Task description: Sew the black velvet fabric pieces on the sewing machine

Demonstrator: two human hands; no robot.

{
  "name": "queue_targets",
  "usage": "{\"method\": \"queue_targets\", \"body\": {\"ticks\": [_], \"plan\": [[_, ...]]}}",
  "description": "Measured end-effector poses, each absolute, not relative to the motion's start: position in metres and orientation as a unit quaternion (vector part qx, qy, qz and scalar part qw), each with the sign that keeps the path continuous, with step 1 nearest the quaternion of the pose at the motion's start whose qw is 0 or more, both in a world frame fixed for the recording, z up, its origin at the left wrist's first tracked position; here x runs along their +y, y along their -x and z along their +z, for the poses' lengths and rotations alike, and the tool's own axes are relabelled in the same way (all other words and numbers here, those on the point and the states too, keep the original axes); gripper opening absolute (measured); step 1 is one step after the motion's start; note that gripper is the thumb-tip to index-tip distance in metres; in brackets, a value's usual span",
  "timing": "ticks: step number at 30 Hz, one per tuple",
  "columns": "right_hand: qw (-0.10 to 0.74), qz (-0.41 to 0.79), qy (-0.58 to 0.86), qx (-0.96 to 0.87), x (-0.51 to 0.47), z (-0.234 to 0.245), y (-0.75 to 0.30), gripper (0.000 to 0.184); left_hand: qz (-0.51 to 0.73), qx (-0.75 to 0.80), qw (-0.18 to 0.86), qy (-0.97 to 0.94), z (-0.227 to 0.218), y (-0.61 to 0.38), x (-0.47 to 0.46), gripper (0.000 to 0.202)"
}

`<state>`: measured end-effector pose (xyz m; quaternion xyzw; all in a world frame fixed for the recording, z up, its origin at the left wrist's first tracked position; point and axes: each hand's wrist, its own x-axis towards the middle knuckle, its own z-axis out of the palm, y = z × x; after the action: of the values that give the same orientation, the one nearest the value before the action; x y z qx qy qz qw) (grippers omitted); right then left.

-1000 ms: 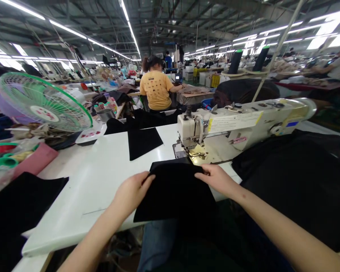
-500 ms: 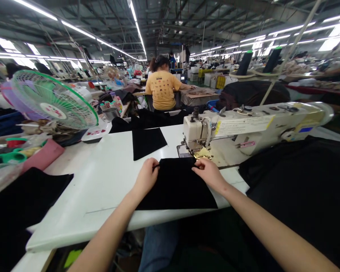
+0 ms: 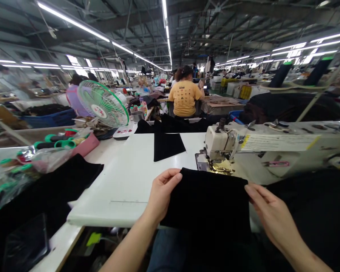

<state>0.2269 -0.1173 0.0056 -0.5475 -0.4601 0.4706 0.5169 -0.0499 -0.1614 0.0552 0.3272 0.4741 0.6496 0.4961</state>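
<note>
A black fabric panel (image 3: 209,204) is stretched between my two hands, its top edge nearly straight and its lower part hanging over the table's front edge. My left hand (image 3: 163,190) pinches the upper left corner between thumb and fingers. At the upper right corner, my right hand (image 3: 268,206) grips the cloth the same way. Just behind the panel stands a sewing machine (image 3: 219,145), its needle area partly hidden by the cloth. A smaller black fabric piece (image 3: 168,146) lies flat on the white table (image 3: 127,181), left of the machine head.
At the left are a green fan (image 3: 102,105), thread spools (image 3: 64,143) and more black cloth (image 3: 73,177). Dark fabric (image 3: 314,211) is heaped at the right. Thread cones (image 3: 282,73) stand behind the machine. A person in a yellow shirt (image 3: 184,98) sits ahead.
Both hands have drawn the black panel back from the machine and lifted it towards me, pulling its top edge wider. The camera view has swung left.
</note>
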Motion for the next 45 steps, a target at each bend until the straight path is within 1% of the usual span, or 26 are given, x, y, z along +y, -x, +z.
{"method": "queue_targets", "body": {"ticks": [5, 8, 14, 18, 24, 30, 37, 40, 42, 44, 45], "plan": [[0.556, 0.477, 0.535, -0.421, -0.116, 0.01, -0.226, 0.042, 0.668, 0.493, 0.446, -0.334, 0.057, 0.048, -0.162, 0.02], [0.571, 0.512, 0.523, -0.372, -0.118, 0.018, -0.223, 0.04, 0.675, 0.496, 0.457, -0.299, 0.062, 0.046, -0.161, 0.022], [0.573, 0.554, 0.5, -0.339, -0.119, 0.027, -0.22, 0.036, 0.664, 0.5, 0.49, -0.264, 0.068, 0.044, -0.16, 0.027], [0.566, 0.57, 0.496, -0.33, -0.119, 0.029, -0.22, 0.037, 0.664, 0.494, 0.498, -0.259, 0.066, 0.045, -0.154, 0.027], [0.593, 0.561, 0.473, -0.332, -0.124, 0.041, -0.213, 0.037, 0.671, 0.499, 0.484, -0.257, 0.064, 0.049, -0.15, 0.032], [0.587, 0.591, 0.433, -0.345, -0.125, 0.048, -0.211, 0.03, 0.677, 0.506, 0.463, -0.268, 0.064, 0.06, -0.149, 0.037], [0.587, 0.596, 0.426, -0.345, -0.121, 0.054, -0.211, 0.031, 0.664, 0.52, 0.464, -0.272, 0.067, 0.057, -0.153, 0.039], [0.559, 0.608, 0.424, -0.372, -0.122, 0.057, -0.214, 0.032, 0.648, 0.535, 0.443, -0.313, 0.086, 0.064, -0.147, 0.039], [0.505, 0.614, 0.427, -0.432, -0.128, 0.056, -0.213, 0.028, 0.615, 0.55, 0.405, -0.393, 0.107, 0.071, -0.134, 0.037], [0.435, 0.607, 0.43, -0.507, -0.138, 0.051, -0.208, 0.021, 0.541, 0.568, 0.349, -0.513, 0.127, 0.073, -0.111, 0.032], [0.403, 0.597, 0.431, -0.544, -0.144, 0.046, -0.205, 0.019, 0.484, 0.574, 0.321, -0.577, 0.133, 0.072, -0.097, 0.028]]}}
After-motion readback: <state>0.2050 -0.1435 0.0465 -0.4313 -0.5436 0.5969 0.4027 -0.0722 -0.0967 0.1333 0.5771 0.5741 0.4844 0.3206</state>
